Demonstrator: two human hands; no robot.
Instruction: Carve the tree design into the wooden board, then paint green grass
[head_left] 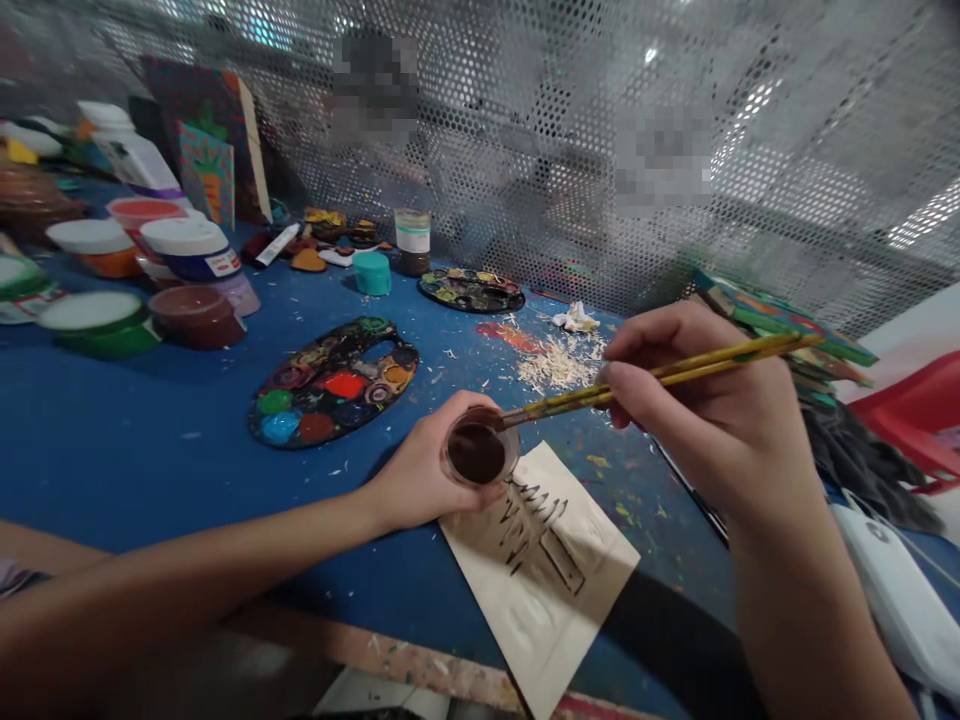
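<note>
My left hand (pixel 420 470) is wrapped round a small open jar of dark brown paint (pixel 478 452), held just above a pale wooden panel (pixel 541 575) with a carved tree outlined in brown. My right hand (pixel 697 415) pinches two thin yellow-green brushes (pixel 675 372). Their tips dip into the jar's mouth. The panel lies on the blue table (pixel 150 440) at its near edge.
A paint-filled palette (pixel 334 380) lies left of the jar, a second round palette (pixel 471 290) farther back. Several paint tubs (pixel 187 250) crowd the far left. Wood shavings (pixel 559 362), a teal cap (pixel 372 272), stacked painted boards (pixel 780 320) and a perforated metal screen (pixel 600 150) surround the area.
</note>
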